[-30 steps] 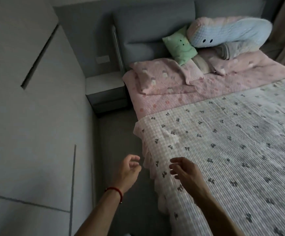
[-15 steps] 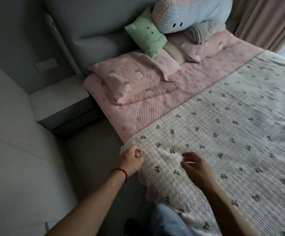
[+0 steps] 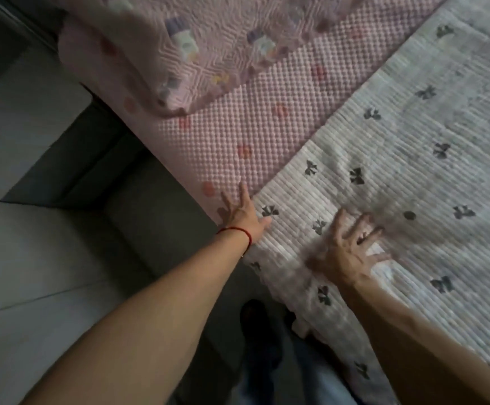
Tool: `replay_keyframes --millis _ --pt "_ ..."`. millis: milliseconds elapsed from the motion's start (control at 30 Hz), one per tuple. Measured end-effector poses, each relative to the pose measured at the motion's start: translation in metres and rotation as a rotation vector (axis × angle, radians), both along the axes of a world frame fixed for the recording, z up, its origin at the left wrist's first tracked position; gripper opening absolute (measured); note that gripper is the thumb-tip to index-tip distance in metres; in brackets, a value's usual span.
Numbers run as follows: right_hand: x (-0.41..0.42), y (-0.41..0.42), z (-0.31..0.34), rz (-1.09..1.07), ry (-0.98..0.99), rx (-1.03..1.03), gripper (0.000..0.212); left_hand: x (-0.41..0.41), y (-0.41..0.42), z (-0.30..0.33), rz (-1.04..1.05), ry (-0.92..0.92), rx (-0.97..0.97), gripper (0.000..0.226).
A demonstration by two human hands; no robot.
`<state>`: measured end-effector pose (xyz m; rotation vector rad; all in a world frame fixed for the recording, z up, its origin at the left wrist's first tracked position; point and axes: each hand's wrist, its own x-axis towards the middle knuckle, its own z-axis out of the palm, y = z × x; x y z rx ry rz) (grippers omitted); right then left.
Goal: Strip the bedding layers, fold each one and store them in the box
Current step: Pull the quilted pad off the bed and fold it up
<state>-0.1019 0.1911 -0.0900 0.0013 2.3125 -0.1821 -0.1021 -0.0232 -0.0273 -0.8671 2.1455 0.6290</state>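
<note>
The head view shows the left hand [image 3: 242, 216] and the right hand [image 3: 352, 251] both lying flat with spread fingers on the bow-print quilt [image 3: 413, 176], gripping nothing. If only the quilt's corner is pulled, the pink sheet [image 3: 237, 127] underneath may drag along.

1. Floor strip [image 3: 138, 258] beside the bed: open passage along the mattress edge.
2. Nightstand [image 3: 71, 171]: the strip's far end is blocked by it.
3. Pink pillow [image 3: 197, 48]: the head of the pink sheet [image 3: 237, 127] is occupied.
4. Bow-print blanket [image 3: 413, 171]: flat, unobstructed surface is offered.
</note>
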Motion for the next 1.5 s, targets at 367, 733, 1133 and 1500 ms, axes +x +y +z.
replay_keyframes --millis 367,733,1133,1500 --pt "0.001 -0.017 -0.046 -0.070 0.036 0.041 0.142 -0.013 0.023 -0.086 -0.279 0.050 -0.393 0.128" --pt "0.004 -0.004 -0.047 -0.041 0.112 -0.088 0.138 0.020 -0.012 -0.056 -0.206 0.172 -0.365 0.072" --pt "0.169 0.216 0.103 -0.833 -0.073 -0.990 0.033 0.157 0.259 0.097 -0.662 0.335 0.037 0.039" --pt "0.341 0.427 0.134 -1.632 0.060 -1.106 0.040 0.234 0.556 0.109 -0.949 0.207 0.379 0.027"
